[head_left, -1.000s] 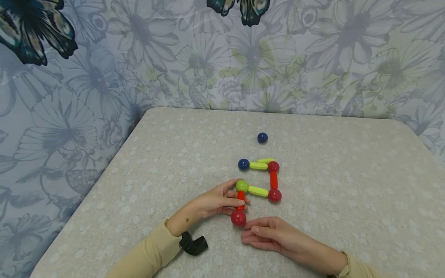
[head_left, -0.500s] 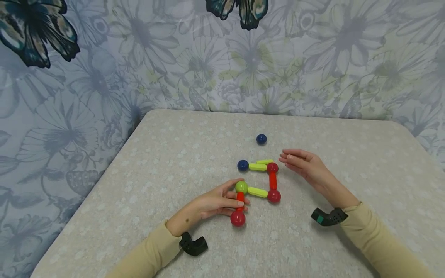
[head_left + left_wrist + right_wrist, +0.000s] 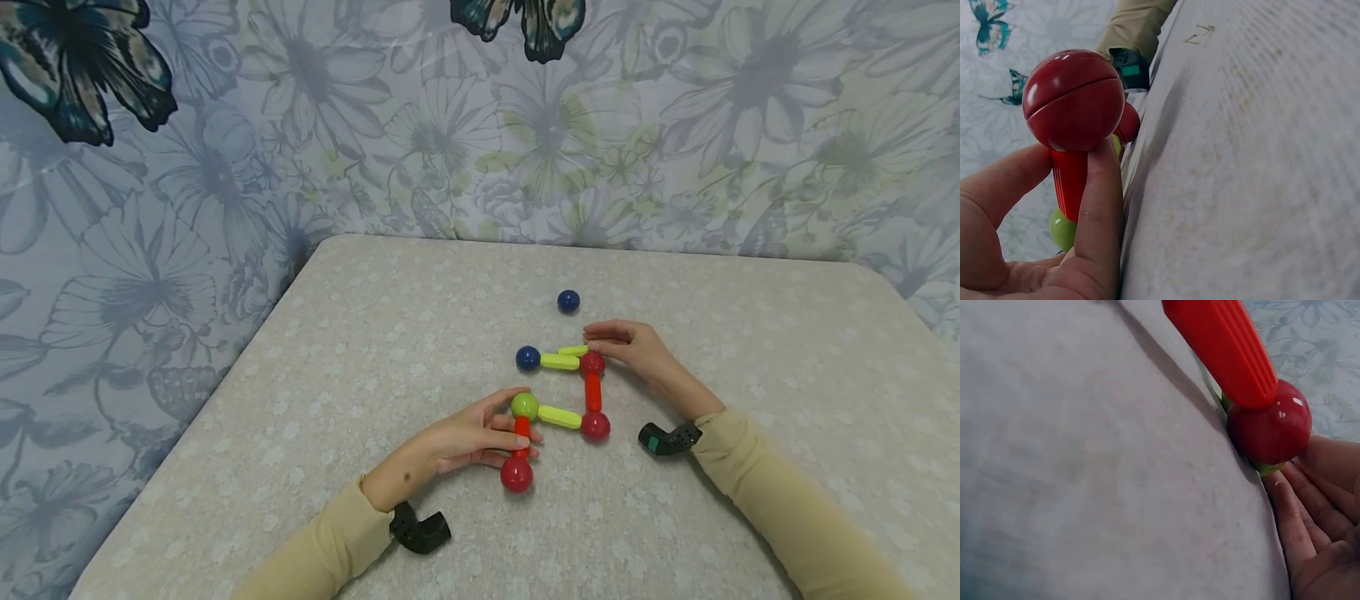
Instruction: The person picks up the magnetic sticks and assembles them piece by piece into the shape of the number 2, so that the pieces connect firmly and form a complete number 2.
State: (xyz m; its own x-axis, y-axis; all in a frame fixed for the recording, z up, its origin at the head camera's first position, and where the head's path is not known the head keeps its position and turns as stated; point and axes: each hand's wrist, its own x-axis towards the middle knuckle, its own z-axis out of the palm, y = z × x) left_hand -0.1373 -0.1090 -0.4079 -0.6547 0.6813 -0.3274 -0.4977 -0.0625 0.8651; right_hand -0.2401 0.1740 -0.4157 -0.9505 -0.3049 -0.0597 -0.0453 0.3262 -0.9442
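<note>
My left hand (image 3: 472,437) holds the red rod (image 3: 1070,181) of a ball-and-rod chain between thumb and fingers. A large red ball (image 3: 517,475) caps its near end, a green ball (image 3: 525,406) its far end. From there a yellow-green rod (image 3: 559,417), a red ball (image 3: 596,426), another red rod (image 3: 592,390), a second red ball (image 3: 592,363), another yellow-green rod (image 3: 560,362) and a blue ball (image 3: 528,359) follow. My right hand (image 3: 633,352) has its fairly straight fingers at the right end of a loose yellow-green rod (image 3: 572,351) behind that second red ball.
A single blue ball (image 3: 568,302) lies farther back on the table (image 3: 750,350). Black wrist-worn devices (image 3: 670,439) sit at both cuffs. The table's far edge meets a flower-patterned wall (image 3: 675,125) with butterfly decorations.
My right hand has moved from beside the near red ball to the far right side of the chain, then left to the loose yellow-green rod. The left hand keeps its hold in place.
</note>
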